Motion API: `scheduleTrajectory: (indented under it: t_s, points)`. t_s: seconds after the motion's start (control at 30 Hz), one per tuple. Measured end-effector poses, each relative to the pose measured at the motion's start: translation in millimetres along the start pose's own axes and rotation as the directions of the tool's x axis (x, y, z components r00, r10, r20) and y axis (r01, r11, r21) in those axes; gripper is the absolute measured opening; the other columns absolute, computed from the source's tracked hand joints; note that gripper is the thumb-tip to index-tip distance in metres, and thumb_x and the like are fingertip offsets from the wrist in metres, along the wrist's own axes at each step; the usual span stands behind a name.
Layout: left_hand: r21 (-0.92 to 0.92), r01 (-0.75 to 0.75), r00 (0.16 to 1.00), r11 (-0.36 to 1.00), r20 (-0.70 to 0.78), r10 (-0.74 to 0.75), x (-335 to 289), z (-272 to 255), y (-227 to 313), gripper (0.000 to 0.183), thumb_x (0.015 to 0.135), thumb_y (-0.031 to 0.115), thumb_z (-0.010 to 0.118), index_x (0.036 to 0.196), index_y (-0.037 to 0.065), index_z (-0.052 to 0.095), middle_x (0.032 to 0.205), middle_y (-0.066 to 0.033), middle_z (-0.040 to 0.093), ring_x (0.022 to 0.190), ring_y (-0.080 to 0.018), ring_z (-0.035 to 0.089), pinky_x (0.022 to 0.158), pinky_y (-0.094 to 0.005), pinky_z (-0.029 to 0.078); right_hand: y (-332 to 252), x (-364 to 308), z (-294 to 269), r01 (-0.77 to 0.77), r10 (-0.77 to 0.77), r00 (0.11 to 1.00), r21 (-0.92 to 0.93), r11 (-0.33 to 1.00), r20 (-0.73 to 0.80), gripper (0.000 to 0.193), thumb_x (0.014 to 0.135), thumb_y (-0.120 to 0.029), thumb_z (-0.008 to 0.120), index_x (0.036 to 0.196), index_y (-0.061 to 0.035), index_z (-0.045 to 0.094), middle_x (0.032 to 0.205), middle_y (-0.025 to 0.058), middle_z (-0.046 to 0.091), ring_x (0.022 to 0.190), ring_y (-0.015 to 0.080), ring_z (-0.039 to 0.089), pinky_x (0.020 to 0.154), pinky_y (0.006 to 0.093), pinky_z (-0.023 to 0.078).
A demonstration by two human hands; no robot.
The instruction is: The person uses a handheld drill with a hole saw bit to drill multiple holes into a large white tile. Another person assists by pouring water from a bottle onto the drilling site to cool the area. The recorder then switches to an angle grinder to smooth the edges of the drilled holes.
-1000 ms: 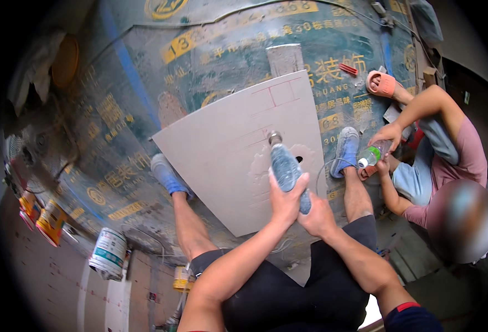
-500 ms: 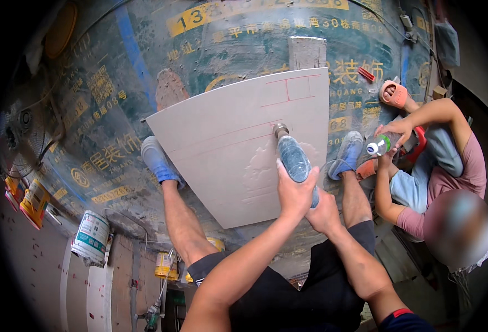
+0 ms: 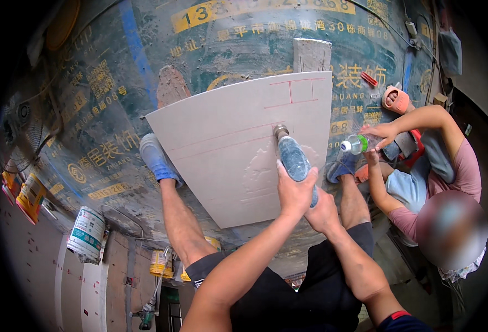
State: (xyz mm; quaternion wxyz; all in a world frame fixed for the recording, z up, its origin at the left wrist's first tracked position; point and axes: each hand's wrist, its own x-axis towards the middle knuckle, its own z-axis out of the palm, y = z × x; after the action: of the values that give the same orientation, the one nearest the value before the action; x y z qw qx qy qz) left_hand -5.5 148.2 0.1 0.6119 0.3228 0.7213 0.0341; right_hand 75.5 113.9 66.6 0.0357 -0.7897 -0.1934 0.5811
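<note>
A large pale tile (image 3: 222, 182), marked with red lines, lies between my feet. Both my hands grip a dusty blue-grey angle grinder (image 3: 293, 157) over it. Its round metal bit (image 3: 281, 130) is at a red line on the tile; whether it cuts in, I cannot tell. My left hand (image 3: 296, 191) wraps the rear of the body, and my right hand (image 3: 322, 212) closes around the tail end just behind. A wet-looking patch (image 3: 260, 171) spreads on the tile beside the tool. At the right, a crouching person's hands hold a clear plastic bottle (image 3: 360, 144) tilted toward the tile.
A grey slab (image 3: 312, 54) shows beyond the tile's far edge. A red object (image 3: 369, 79) lies on the printed green floor covering (image 3: 238, 50). On the left are a fan (image 3: 20, 119), a white bucket (image 3: 88, 232) and yellow containers (image 3: 161, 263). A cord runs right from the tool.
The other person's hands have brought the bottle left, nearer the tile, and turned it more level. That person leans slightly left. My hands keep their grip on the grinder; the view has shifted slightly.
</note>
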Motion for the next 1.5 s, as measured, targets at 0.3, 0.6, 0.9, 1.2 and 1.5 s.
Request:
scheduleTrajectory:
  t_s: [0.3, 0.6, 0.9, 1.2, 1.5]
  points:
    - [0.002, 0.024, 1.0, 1.0, 0.02, -0.024, 1, -2, 3, 0.073, 0.083, 0.031, 0.081, 0.133, -0.01, 0.048, 0.106, -0.0191, 0.07, 0.095, -0.0288, 0.07, 0.085, -0.0407, 0.054, 0, 3, 0, -0.023, 0.024, 1.0, -0.031, 0.999, 0.013, 0.039, 0.08, -0.025, 0.075, 0.106, 0.0017, 0.065, 0.096, 0.0276, 0.072, 0.096, 0.0477, 0.068, 0.083, 0.0511, 0.054]
    - [0.015, -0.004, 1.0, 1.0, -0.002, 0.004, 4, 1, 0, 0.072, 0.082, 0.031, 0.081, 0.132, -0.01, 0.049, 0.106, -0.0199, 0.07, 0.094, -0.0301, 0.07, 0.085, -0.0412, 0.054, -6, 5, -2, -0.039, 0.039, 0.999, -0.019, 0.999, 0.021, 0.04, 0.08, -0.025, 0.075, 0.108, 0.0009, 0.065, 0.096, 0.0271, 0.072, 0.098, 0.0473, 0.068, 0.084, 0.051, 0.054]
    - [-0.016, 0.041, 0.999, 0.999, 0.019, -0.041, 3, -2, 10, 0.069, 0.083, 0.031, 0.081, 0.13, -0.008, 0.05, 0.105, -0.0182, 0.07, 0.093, -0.0287, 0.07, 0.084, -0.0405, 0.055, 2, 5, 1, -0.03, 0.03, 0.999, -0.005, 1.0, 0.011, 0.04, 0.079, -0.026, 0.076, 0.107, 0.0003, 0.066, 0.096, 0.0267, 0.072, 0.098, 0.0473, 0.068, 0.084, 0.0516, 0.054]
    - [-0.01, 0.005, 1.0, 1.0, 0.007, -0.005, 5, 2, -4, 0.058, 0.084, 0.029, 0.08, 0.124, -0.003, 0.053, 0.104, -0.015, 0.07, 0.092, -0.0258, 0.07, 0.083, -0.0401, 0.055, 0, 6, 1, -0.022, 0.022, 1.0, -0.018, 1.0, 0.0, 0.036, 0.079, -0.025, 0.075, 0.104, -0.0003, 0.067, 0.094, 0.027, 0.072, 0.096, 0.0478, 0.068, 0.083, 0.052, 0.054]
    - [-0.014, 0.1, 0.989, 0.995, 0.107, -0.098, 6, -6, 10, 0.09, 0.08, 0.036, 0.081, 0.142, -0.012, 0.034, 0.126, -0.0288, 0.06, 0.117, -0.0378, 0.061, 0.101, -0.0431, 0.047, 3, 6, 2, -0.02, 0.02, 1.0, -0.042, 0.999, -0.009, 0.032, 0.08, -0.022, 0.074, 0.101, 0.0009, 0.065, 0.092, 0.0279, 0.071, 0.095, 0.0486, 0.067, 0.082, 0.0532, 0.054]
